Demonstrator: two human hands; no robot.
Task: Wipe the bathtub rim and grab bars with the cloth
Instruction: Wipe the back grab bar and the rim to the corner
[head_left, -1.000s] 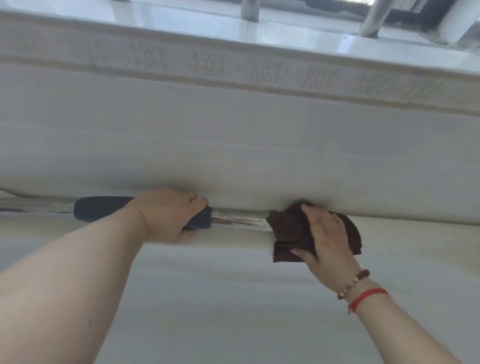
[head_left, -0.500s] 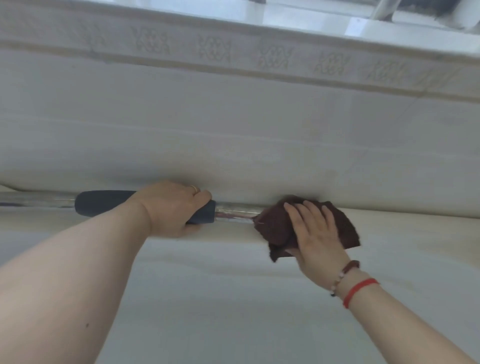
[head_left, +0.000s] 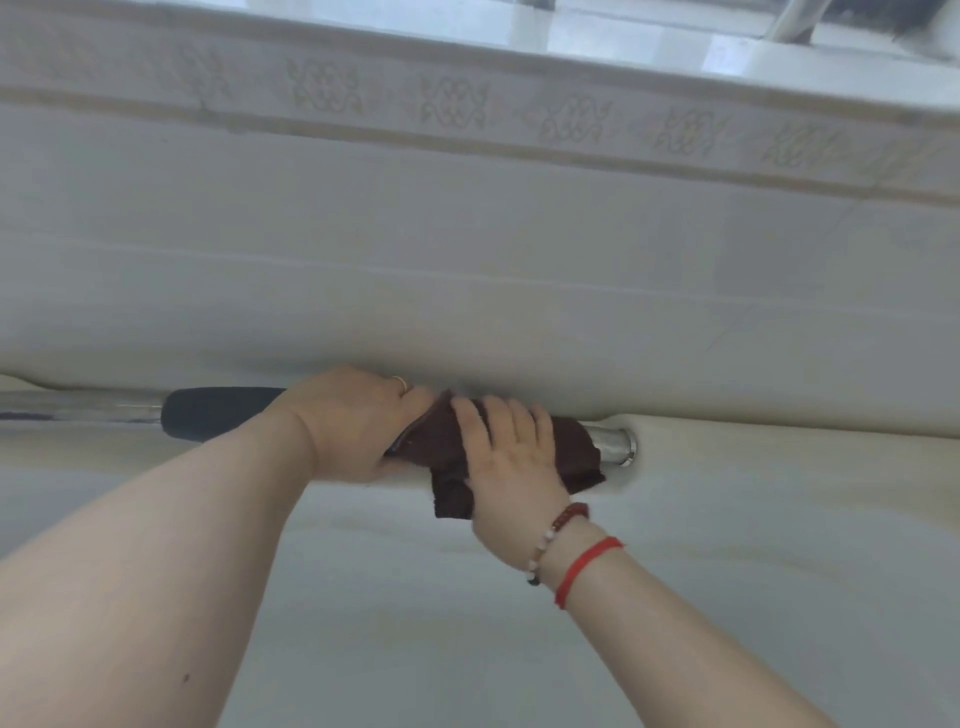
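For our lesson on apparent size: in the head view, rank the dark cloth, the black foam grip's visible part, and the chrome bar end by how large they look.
1. dark cloth
2. black foam grip
3. chrome bar end

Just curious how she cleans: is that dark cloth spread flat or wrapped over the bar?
Wrapped over. The cloth drapes across the bar under the right hand, one corner hanging below.

Grab bar (head_left: 613, 441) shiny chromed metal, with a matt dark grip sleeve (head_left: 218, 413), rubbery looking. Cloth (head_left: 574, 449) dark brown, soft matt fabric. Bathtub wall (head_left: 467, 291) smooth, pale, slightly glossy; patterned tile band (head_left: 452, 106) above.
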